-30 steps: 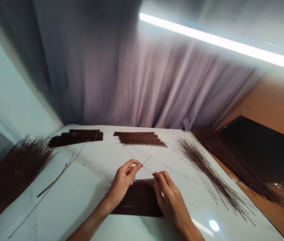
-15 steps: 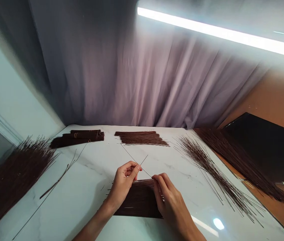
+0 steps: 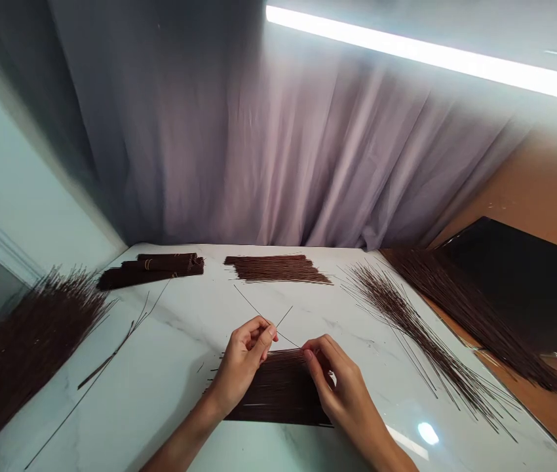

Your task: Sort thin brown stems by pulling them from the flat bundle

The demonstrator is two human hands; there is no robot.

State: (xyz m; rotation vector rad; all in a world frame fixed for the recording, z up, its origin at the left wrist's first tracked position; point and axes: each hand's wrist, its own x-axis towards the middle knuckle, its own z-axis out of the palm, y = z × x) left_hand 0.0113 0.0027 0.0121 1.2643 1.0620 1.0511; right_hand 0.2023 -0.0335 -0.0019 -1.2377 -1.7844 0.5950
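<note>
My left hand (image 3: 245, 354) is closed in a pinch, thumb against forefinger, on a thin dark stick (image 3: 251, 303) that slants down to the right. A second thin piece (image 3: 286, 315) sticks up to the right from the same fingertips, crossing it. At the slanting stick's lower end, my right hand (image 3: 335, 373) pinches with thumb and forefinger. Both hands are over a flat, dense layer of dark brown sticks (image 3: 278, 396), whose ends poke out at its left. The fingers partly cover its far edge.
Behind are dark rolled bundles with yellowish ties (image 3: 160, 265) and a flat row of brown sticks (image 3: 278, 269). A loose sheaf (image 3: 416, 328) lies right, a large pile (image 3: 27, 347) left. Several strands (image 3: 121, 346) lie nearer. The white marbled table (image 3: 170, 380) meets a curtain (image 3: 239, 164).
My right hand has shifted slightly right, its thumb now showing beside the forefinger. The pinched stick has moved a little. My left hand keeps its pinch, nearly still.
</note>
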